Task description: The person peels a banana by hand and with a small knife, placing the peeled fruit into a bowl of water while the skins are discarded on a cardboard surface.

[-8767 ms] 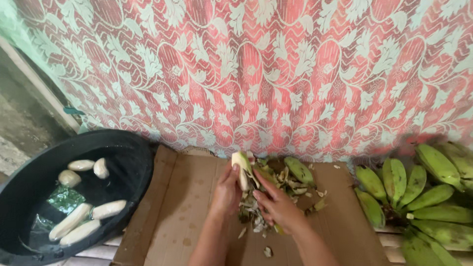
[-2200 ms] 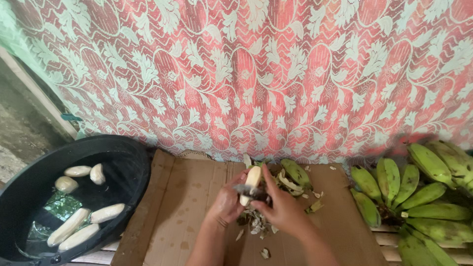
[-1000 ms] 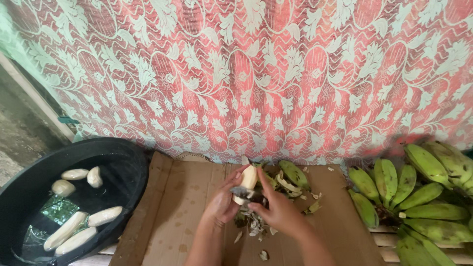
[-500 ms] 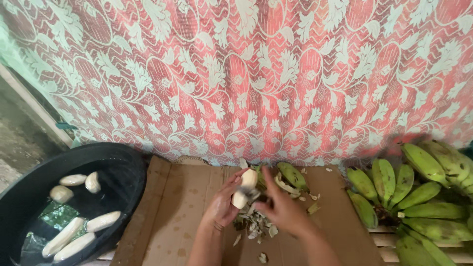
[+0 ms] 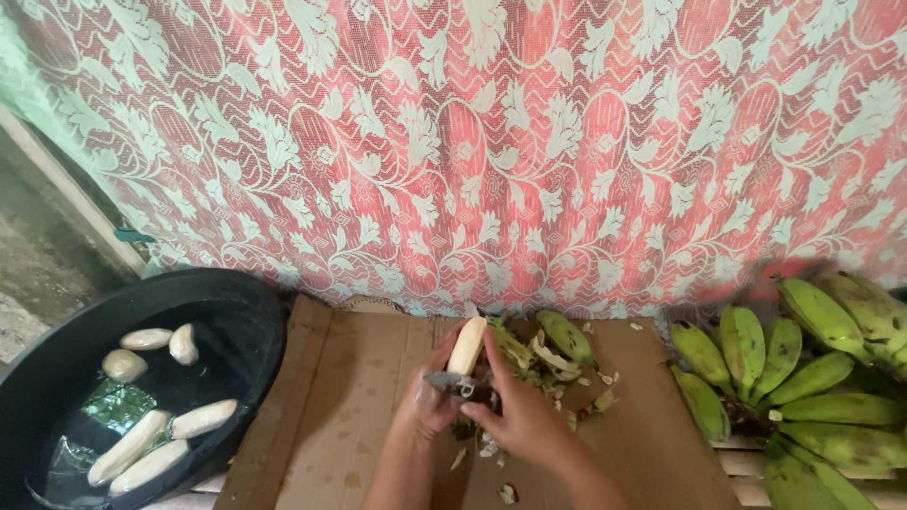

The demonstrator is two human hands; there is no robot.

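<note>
Your two forearms come up from the near edge and meet over the middle of the cardboard sheet (image 5: 350, 397), wrists close together. Your left hand (image 5: 430, 397) is turned palm toward the centre, its grip curled around the lower part of a peeled banana (image 5: 466, 346), which stands nearly upright, tilted slightly to the right, its pale cream tip pointing at the far curtain. Your right hand (image 5: 520, 416) sits just right of it, knuckles up, fingers folded into a pinching grip on a small knife (image 5: 446, 381); the handle is hidden inside the hand, and the grey blade lies roughly level, pointing left across the base of the banana and touching it where your left fingers hold. Both thumbs press in toward the fruit, so the hands all but touch. Beneath and just beyond them lies a heap of peel scraps (image 5: 543, 359), green strips and pale shavings scattered over the cardboard, with an unpeeled green banana (image 5: 569, 335) lying at the far side of the heap. To the far left, well apart from your hands, a black basin (image 5: 255, 312) holds water and several peeled bananas (image 5: 203, 417) floating in it. At the right, a bunch of green bananas (image 5: 812, 378) rests on the slatted wooden bench (image 5: 742, 458). A red curtain (image 5: 491, 142) with white leaf patterns hangs across the far side.
</note>
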